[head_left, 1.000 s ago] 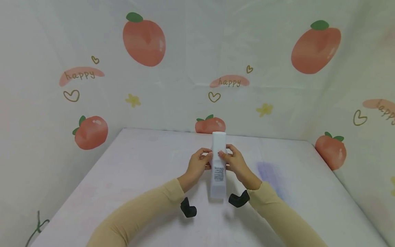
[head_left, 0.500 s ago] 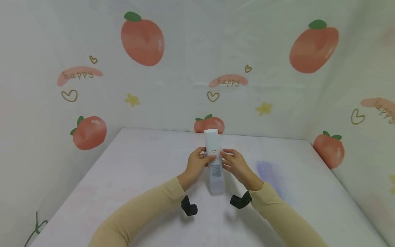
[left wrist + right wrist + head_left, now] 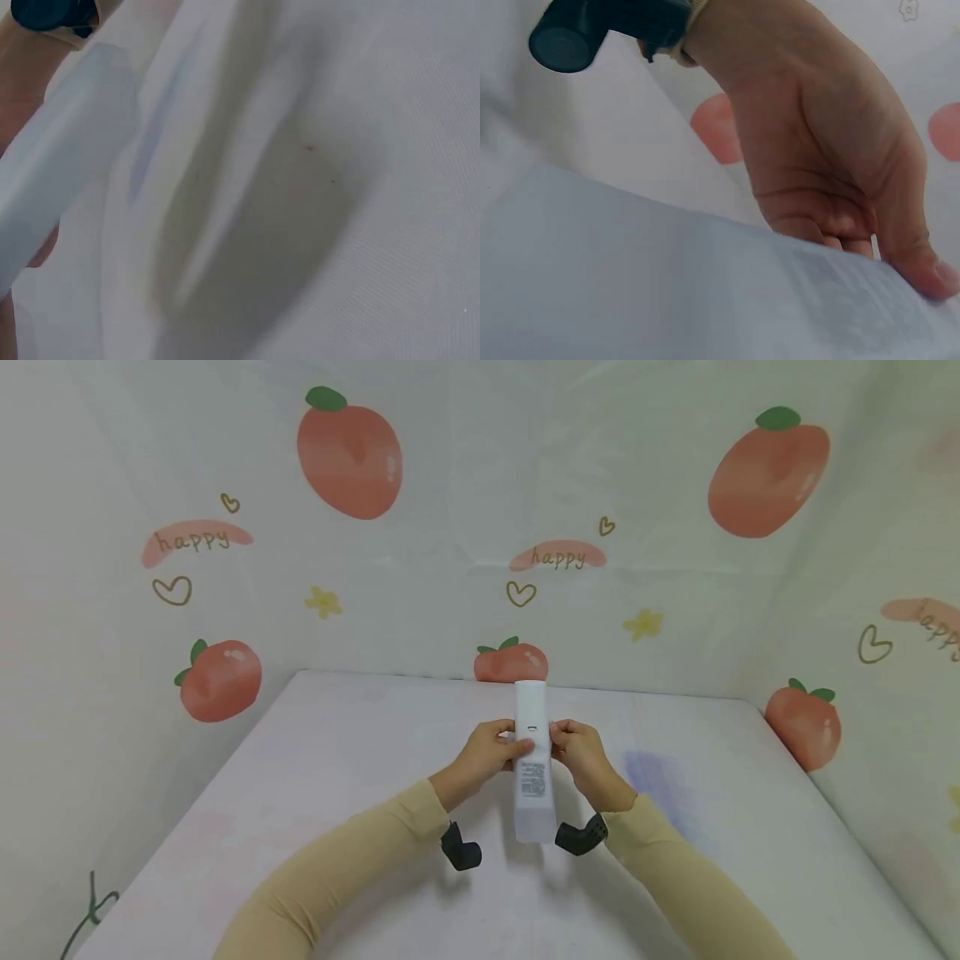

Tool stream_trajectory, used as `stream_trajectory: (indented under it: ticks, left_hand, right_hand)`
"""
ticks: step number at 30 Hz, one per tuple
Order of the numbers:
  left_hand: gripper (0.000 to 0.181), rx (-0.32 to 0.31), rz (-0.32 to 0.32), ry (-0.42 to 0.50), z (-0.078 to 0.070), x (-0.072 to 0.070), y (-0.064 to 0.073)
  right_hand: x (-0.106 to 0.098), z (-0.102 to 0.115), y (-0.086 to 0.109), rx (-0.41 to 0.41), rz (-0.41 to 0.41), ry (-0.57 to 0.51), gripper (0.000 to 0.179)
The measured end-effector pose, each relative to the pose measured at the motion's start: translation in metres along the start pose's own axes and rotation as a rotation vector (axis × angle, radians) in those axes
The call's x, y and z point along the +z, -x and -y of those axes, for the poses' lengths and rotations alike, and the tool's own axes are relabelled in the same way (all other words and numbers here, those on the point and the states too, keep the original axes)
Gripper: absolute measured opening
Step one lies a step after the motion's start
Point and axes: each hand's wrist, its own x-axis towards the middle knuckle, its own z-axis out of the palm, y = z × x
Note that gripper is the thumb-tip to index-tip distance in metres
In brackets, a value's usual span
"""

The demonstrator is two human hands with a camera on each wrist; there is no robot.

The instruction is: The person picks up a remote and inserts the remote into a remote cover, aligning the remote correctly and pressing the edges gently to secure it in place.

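Observation:
A long white device (image 3: 532,810) stands out in the head view, with a grey printed label and a small dark slot on the side toward me. My left hand (image 3: 486,753) grips its left side, thumb across the front just above the label. At the right edge, my right hand (image 3: 587,756) holds on near the slot's height with bent fingers, partly hidden. The right wrist view shows the left hand (image 3: 817,127) with its thumb on the edge of the white device (image 3: 667,277). Only one end of the device (image 3: 75,142) fills the left of the left wrist view.
A white-covered table (image 3: 360,735) lies beneath, with a purple smudge (image 3: 660,785) on the right. Printed fabric walls (image 3: 450,468) enclose it at the back and sides. A black wrist camera (image 3: 460,849) hangs below the left wrist, another camera (image 3: 581,837) below the right.
The right thumb has moved off the device's front to its right edge, uncovering the slot. The device tilted briefly leftward, then came back near upright. The left thumb now reaches across the front.

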Motion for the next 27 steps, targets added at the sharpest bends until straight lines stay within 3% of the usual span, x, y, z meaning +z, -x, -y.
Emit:
stream_trajectory:
  ticks: [6, 10, 14, 19, 22, 27]
  left_hand:
    - [0.045, -0.061, 0.036, -0.036, 0.0, 0.001, 0.002]
    - [0.042, -0.039, -0.004, -0.025, 0.003, -0.001, 0.001]
    - [0.041, -0.016, -0.057, -0.018, 0.003, -0.002, 0.0]
    - [0.04, 0.011, -0.121, -0.057, 0.005, -0.003, 0.002]
    - [0.041, 0.022, -0.112, -0.057, 0.008, -0.002, 0.004]
    - [0.052, 0.055, -0.134, 0.039, 0.009, -0.003, 0.003]
  right_hand:
    - [0.001, -0.003, -0.003, 0.043, 0.029, -0.026, 0.015]
    - [0.005, -0.008, 0.002, 0.061, 0.002, -0.097, 0.021]
    - [0.01, -0.011, 0.007, 0.02, -0.013, -0.163, 0.032]
    - [0.015, -0.009, 0.013, -0.019, 0.061, -0.079, 0.04]
    - [0.012, -0.008, 0.013, -0.008, 0.08, -0.017, 0.042]
    - [0.002, -0.01, 0.011, -0.017, 0.073, -0.013, 0.046]
